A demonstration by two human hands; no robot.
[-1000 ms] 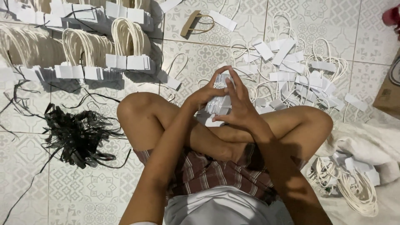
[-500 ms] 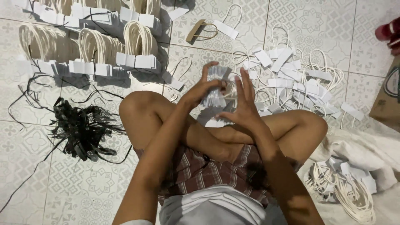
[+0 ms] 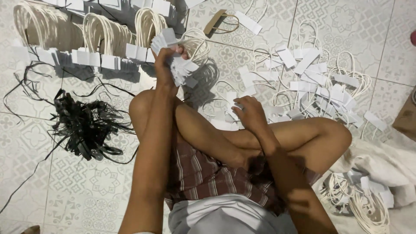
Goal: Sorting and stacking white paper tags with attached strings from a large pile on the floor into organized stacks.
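Two bare hands work over a patterned tile floor (image 3: 99, 195), where the person sits cross-legged in plaid shorts (image 3: 203, 173). Reaching out to the far left, the left hand (image 3: 167, 65) is closed around a fanned bundle of white paper strips with cord loops (image 3: 175, 54), held up above the floor at the right end of a far row of finished bundles (image 3: 104, 43), whose cream loops stand behind white paper bands. Nearer the body, the right hand (image 3: 249, 115) rests low by the crossed shin, its fingers curled onto a few loose white strips (image 3: 232, 102) lying on the tile; whether it truly pinches them cannot be told. To the far right of that hand a scattered heap of loose strips and cord handles (image 3: 316, 86) spreads over the floor. Far behind it lies a single brown paper piece with a loop (image 3: 216, 21). On the left, well apart from both hands, sits a tangle of black cords (image 3: 84, 125). At the near right, more white cord loops (image 3: 368, 203) lie beside a white cloth (image 3: 385, 167).
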